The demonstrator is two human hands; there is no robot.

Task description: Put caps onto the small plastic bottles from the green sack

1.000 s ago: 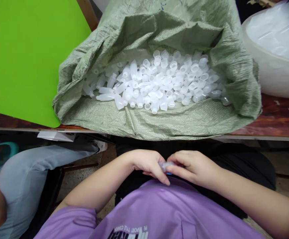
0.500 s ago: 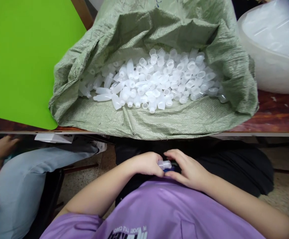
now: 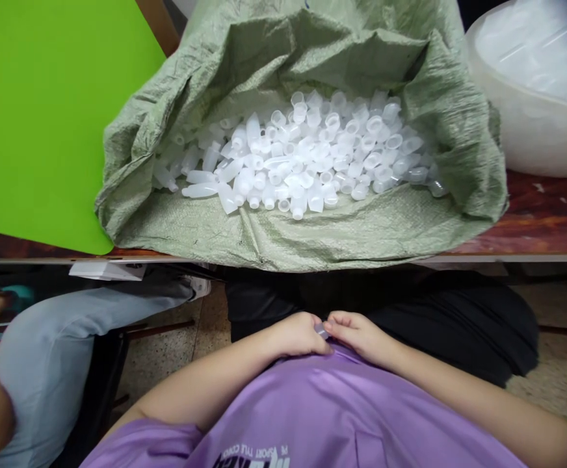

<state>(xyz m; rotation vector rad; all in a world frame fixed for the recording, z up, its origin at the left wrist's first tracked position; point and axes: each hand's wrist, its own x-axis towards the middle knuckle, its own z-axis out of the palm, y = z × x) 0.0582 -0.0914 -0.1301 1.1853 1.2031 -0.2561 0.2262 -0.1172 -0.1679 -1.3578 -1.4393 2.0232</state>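
One small translucent piece, near side, by my purple shirt: left hand clamped round it, right hand pinching its right end; probably light, springy, slick, best gripped by its sides!

The held piece is tinted a cloudy pale grey. A milky white, brightened where light is caught, is shown by the plastic pieces heaped in the sack, which is coloured a dull pale green, finely lined by its weave and shaded darker along its folds. The sheet at the left is coloured a flat, bright green. The table is streaked in reddish brown and dark brown, and is edged with a whitish strip. The shirt is coloured purple and printed in black and white; black is worn in the trousers. The neighbour's jeans are faded to light blue
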